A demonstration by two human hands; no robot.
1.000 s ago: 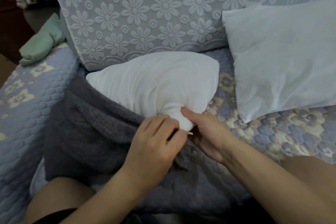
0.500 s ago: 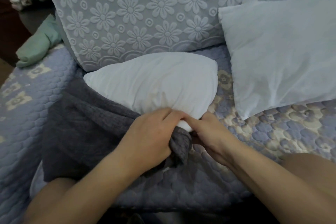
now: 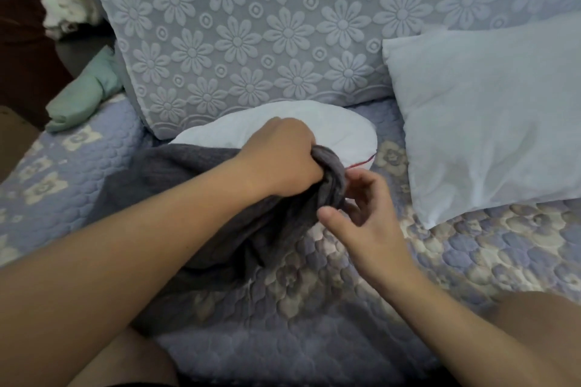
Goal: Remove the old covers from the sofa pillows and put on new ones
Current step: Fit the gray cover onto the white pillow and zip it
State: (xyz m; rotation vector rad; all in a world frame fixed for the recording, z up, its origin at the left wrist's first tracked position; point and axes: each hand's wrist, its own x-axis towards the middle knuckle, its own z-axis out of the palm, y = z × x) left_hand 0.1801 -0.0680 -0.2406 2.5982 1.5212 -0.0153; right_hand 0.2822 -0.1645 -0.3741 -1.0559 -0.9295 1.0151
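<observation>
- My left hand [image 3: 283,157] is gripping the bunched gray cover [image 3: 176,173], working it over the white pillow [image 3: 342,132].
- My right hand [image 3: 361,214] is hanging open beside it.
- Next, I think, it needs to grab the cover's loose edge.

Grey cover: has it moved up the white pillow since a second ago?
Yes. The grey cover, gripped by the left hand, now reaches further up the white pillow toward the flowered back cushion, leaving less pillow bare.
</observation>
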